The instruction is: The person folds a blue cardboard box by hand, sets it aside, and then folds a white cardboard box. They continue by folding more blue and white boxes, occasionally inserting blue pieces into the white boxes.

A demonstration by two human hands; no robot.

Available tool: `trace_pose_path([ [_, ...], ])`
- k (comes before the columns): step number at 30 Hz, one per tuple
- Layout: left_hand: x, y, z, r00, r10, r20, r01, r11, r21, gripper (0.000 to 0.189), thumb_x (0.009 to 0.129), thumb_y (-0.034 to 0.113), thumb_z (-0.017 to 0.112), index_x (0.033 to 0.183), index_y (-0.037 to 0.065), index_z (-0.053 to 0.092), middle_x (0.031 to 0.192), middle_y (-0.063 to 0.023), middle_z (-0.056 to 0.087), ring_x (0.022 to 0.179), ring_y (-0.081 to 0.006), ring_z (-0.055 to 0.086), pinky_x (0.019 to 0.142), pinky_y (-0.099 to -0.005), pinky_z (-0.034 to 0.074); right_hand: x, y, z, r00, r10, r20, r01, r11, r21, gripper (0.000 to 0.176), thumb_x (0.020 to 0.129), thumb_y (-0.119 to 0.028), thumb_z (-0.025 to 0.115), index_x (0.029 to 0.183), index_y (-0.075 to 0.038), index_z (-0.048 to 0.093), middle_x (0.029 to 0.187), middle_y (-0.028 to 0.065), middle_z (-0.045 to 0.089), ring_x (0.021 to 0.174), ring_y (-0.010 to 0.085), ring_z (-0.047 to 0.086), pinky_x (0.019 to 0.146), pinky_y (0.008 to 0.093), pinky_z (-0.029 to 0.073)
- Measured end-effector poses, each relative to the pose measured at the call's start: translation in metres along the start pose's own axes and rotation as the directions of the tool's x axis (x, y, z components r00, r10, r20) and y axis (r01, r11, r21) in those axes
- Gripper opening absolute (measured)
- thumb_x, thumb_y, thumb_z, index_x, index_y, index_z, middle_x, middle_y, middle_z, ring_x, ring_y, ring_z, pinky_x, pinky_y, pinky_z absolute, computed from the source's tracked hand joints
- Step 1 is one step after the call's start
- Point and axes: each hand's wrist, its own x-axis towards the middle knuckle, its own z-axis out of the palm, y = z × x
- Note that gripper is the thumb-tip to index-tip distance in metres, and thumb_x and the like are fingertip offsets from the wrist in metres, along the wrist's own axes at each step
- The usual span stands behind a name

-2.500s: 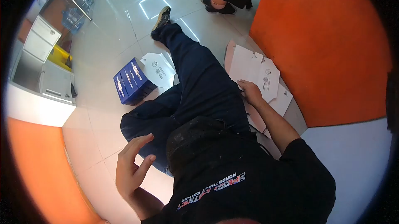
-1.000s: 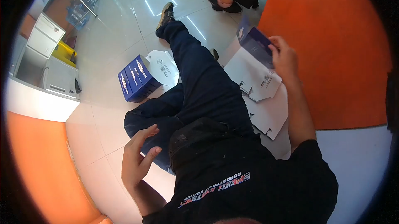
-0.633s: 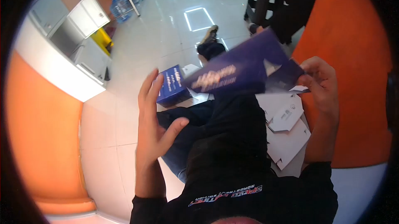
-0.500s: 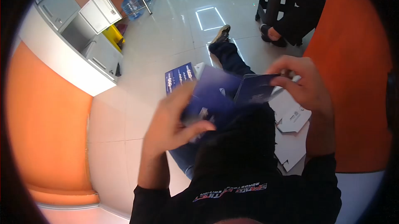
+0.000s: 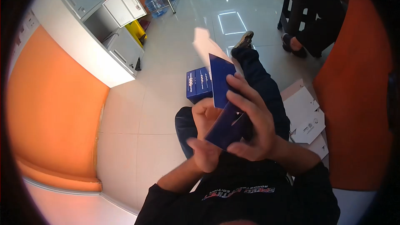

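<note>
A small blue cardboard box [image 5: 223, 133], with its flaps standing up, is held up over my lap. One long blue panel [image 5: 221, 81] rises from it, and a pale inner flap [image 5: 206, 43] sticks out beyond. My right hand [image 5: 256, 120] grips the box from the right, fingers over the blue panel and thumb at the lower edge. On the left side my left hand [image 5: 205, 154] is curled around the box, its thumb apart and some fingertips hidden behind the cardboard.
Blue printed boxes [image 5: 198, 84] stand on the floor just past my left knee. Flat white cardboard pieces [image 5: 304, 116] lie to my right beside an orange panel [image 5: 350, 100]. Further off are a white cabinet [image 5: 125, 52], water bottles [image 5: 155, 4] and a seated person's foot [image 5: 293, 45].
The flat blue cardboard now has a folded, boxlike shape with its flaps up. My right hand has moved left onto it, and my hands are closer together. The view has shifted.
</note>
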Motion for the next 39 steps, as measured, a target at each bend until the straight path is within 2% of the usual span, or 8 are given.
trace_pose_path([
  [3,0.017,0.014,0.004,0.989,-0.148,-0.002,0.095,0.642,-0.761,0.089,0.101,0.078,0.037,0.154,0.007,0.034,0.156,-0.0181,0.04,0.145,-0.0304,0.045,0.116,-0.0467,0.044,-0.006,0.014,0.0,0.993,-0.109,0.041,0.114,0.985,-0.13,0.092,0.077,-0.039,0.092,0.15,-0.001,0.052,0.16,0.0272,0.043,0.149,0.0492,0.039,0.121,0.0569,0.035],
  [7,0.029,0.014,-0.023,0.866,-0.498,0.05,0.409,0.647,-0.644,0.072,0.109,0.049,0.05,0.162,0.006,0.025,0.152,-0.0164,0.048,0.137,-0.0262,0.055,0.11,-0.0414,0.051,0.003,0.01,-0.003,0.967,-0.071,0.244,0.119,0.975,-0.189,0.091,0.076,-0.034,0.092,0.151,-0.004,0.052,0.159,0.0244,0.045,0.147,0.0467,0.044,0.12,0.055,0.037],
  [12,0.032,-0.001,-0.038,0.863,-0.455,0.218,0.461,0.534,-0.709,0.061,0.107,0.02,0.049,0.161,0.003,0.026,0.149,-0.0173,0.05,0.135,-0.0279,0.058,0.11,-0.0436,0.052,0.005,0.01,-0.011,0.954,-0.031,0.3,0.116,0.955,-0.272,0.091,0.075,-0.026,0.091,0.152,-0.003,0.05,0.158,0.0267,0.046,0.144,0.048,0.047,0.119,0.0557,0.038],
  [17,0.027,0.005,-0.019,0.942,-0.334,-0.042,0.174,0.591,-0.788,0.065,0.1,-0.006,0.055,0.156,0.011,0.027,0.146,-0.0153,0.053,0.133,-0.0269,0.059,0.109,-0.0432,0.053,-0.009,0.006,0.007,0.945,-0.288,-0.156,0.284,0.958,-0.047,0.076,0.074,-0.024,0.091,0.143,-0.011,0.061,0.142,0.0225,0.056,0.133,0.0462,0.057,0.107,0.0501,0.05],
  [22,0.02,0.003,0.0,0.957,-0.237,-0.166,0.082,0.772,-0.631,0.058,0.102,0.0,0.055,0.154,0.008,0.03,0.143,-0.018,0.055,0.125,-0.0299,0.065,0.103,-0.0439,0.057,-0.011,0.001,-0.017,0.948,-0.306,0.087,0.315,0.867,-0.387,0.04,0.077,-0.017,0.087,0.117,-0.017,0.078,0.138,0.0143,0.059,0.128,0.0388,0.064,0.096,0.0423,0.055],
  [27,0.027,-0.003,-0.011,0.955,-0.283,-0.091,0.093,0.577,-0.812,0.045,0.104,0.001,0.056,0.147,0.005,0.044,0.139,-0.0157,0.061,0.124,-0.0271,0.066,0.104,-0.0425,0.056,-0.004,-0.006,-0.036,0.95,-0.189,0.248,0.273,0.889,-0.367,0.044,0.076,-0.014,0.088,0.118,-0.014,0.078,0.138,0.0143,0.062,0.131,0.0366,0.062,0.095,0.042,0.054],
  [32,0.019,-0.023,-0.01,0.922,-0.387,0.002,0.238,0.565,-0.79,0.039,0.104,-0.001,0.059,0.142,0.001,0.051,0.136,-0.0142,0.065,0.117,-0.0227,0.07,0.101,-0.0399,0.059,0.002,-0.002,-0.014,0.985,-0.085,0.15,0.149,0.858,-0.492,0.054,0.07,-0.013,0.09,0.122,-0.01,0.077,0.135,0.0156,0.063,0.132,0.0375,0.061,0.094,0.0441,0.053],
  [39,0.019,-0.038,0.004,0.935,-0.219,-0.279,0.029,0.831,-0.555,0.049,0.099,-0.007,0.066,0.141,0.001,0.041,0.131,-0.0157,0.063,0.112,-0.0198,0.07,0.091,-0.0317,0.06,0.006,0.007,-0.002,0.992,-0.086,0.092,0.121,0.855,-0.504,0.038,0.07,-0.012,0.091,0.107,-0.009,0.081,0.113,0.0084,0.067,0.125,0.0359,0.065,0.092,0.0455,0.055],
])
